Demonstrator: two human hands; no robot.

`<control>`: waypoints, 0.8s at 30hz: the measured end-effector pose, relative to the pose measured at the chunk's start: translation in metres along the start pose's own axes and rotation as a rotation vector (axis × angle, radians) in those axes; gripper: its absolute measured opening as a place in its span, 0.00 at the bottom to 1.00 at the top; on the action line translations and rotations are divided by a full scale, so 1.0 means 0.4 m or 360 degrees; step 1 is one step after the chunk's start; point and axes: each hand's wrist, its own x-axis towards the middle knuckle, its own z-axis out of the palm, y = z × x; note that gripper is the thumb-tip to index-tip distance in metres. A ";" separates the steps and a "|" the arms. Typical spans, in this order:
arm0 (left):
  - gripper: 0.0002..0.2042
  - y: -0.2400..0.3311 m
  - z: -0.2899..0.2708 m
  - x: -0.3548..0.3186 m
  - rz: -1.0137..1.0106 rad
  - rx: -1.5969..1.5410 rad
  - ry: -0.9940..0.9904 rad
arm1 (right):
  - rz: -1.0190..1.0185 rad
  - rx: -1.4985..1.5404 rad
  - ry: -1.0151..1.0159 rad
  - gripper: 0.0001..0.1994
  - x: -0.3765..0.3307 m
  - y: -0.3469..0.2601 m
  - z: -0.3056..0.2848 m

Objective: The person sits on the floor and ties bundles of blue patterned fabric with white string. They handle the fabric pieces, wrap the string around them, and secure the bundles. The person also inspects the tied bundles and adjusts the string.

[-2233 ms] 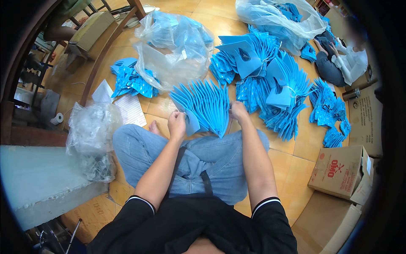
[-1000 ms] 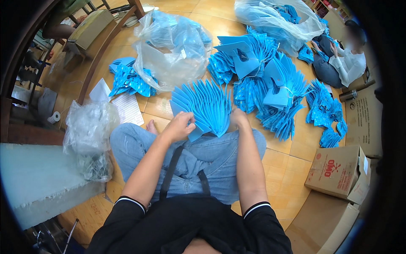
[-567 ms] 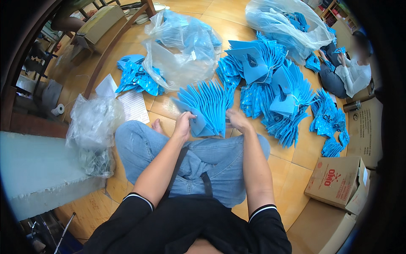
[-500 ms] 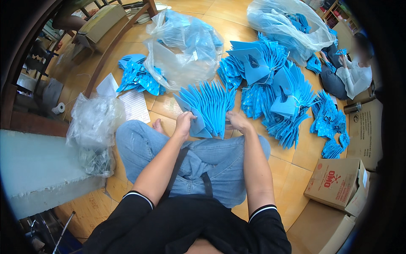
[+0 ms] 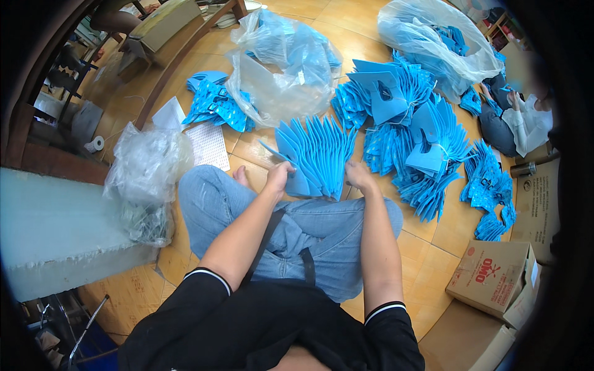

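Note:
I sit cross-legged on a wooden floor with a fanned stack of flat blue bags (image 5: 318,154) standing on edge in front of my knees. My left hand (image 5: 278,177) grips the left end of the fan, fingers closed on the nearest bags. My right hand (image 5: 357,175) presses against the fan's lower right edge, fingers curled on it. More bundles of the same blue bags (image 5: 427,148) lie spread on the floor just to the right.
Clear plastic sacks with blue pieces (image 5: 281,68) (image 5: 433,37) lie ahead. A crumpled clear plastic bag (image 5: 145,176) and a white sheet (image 5: 207,145) sit at my left, next to a pale low slab (image 5: 55,229). Cardboard boxes (image 5: 495,278) stand at right. Another person (image 5: 516,120) sits at far right.
My left hand lifted off the fan about a second ago, then came back onto its left end. The right hand has stayed on the right edge. The view shifted slightly.

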 end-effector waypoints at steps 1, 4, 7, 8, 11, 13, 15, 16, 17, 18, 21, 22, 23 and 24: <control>0.06 -0.001 0.001 0.004 -0.0066 -0.0046 0.0005 | 0.0028 0.0064 -0.0025 0.18 0.003 0.001 0.002; 0.06 -0.006 -0.001 0.020 -0.0086 -0.0157 -0.0080 | -0.0026 0.0279 -0.0125 0.18 0.016 0.020 0.009; 0.07 -0.010 -0.009 0.024 0.0039 0.0054 -0.0015 | -0.0072 0.0281 -0.0147 0.18 0.024 0.039 0.013; 0.08 -0.011 -0.012 0.020 0.0120 0.0346 0.0105 | -0.0096 0.0117 -0.0114 0.18 0.026 0.040 0.012; 0.10 -0.011 -0.015 -0.003 0.0444 0.0863 0.0374 | -0.0247 -0.0505 0.0222 0.18 0.015 0.032 0.004; 0.09 -0.008 -0.009 -0.018 0.0792 0.0958 0.0441 | -0.0234 -0.0475 0.0408 0.18 -0.001 0.021 -0.001; 0.08 -0.003 0.001 -0.028 0.1269 0.0884 0.0451 | -0.0093 0.0037 0.0471 0.18 -0.020 0.010 -0.004; 0.07 0.003 0.009 -0.028 0.1193 0.0683 0.0406 | -0.0122 0.0024 0.0543 0.18 -0.025 0.002 -0.004; 0.06 0.011 0.018 -0.025 0.1141 0.0463 0.0381 | -0.0150 0.0013 0.0618 0.17 -0.027 -0.007 -0.004; 0.06 0.020 0.026 -0.022 0.1041 0.0248 0.0314 | -0.0151 0.0047 0.0689 0.17 -0.029 -0.015 -0.006; 0.05 0.051 0.041 -0.021 0.0837 -0.0310 0.0223 | -0.0247 0.0173 0.0824 0.16 -0.036 -0.040 -0.008; 0.05 0.059 0.047 -0.025 0.0904 -0.0202 0.0171 | -0.0380 0.0091 0.0842 0.16 -0.041 -0.047 -0.010; 0.05 0.066 0.052 -0.029 0.0948 -0.0084 0.0131 | -0.0435 0.0072 0.0830 0.15 -0.049 -0.052 -0.012; 0.05 0.073 0.059 -0.032 0.0992 0.0036 0.0094 | -0.0475 0.0092 0.0804 0.15 -0.057 -0.057 -0.013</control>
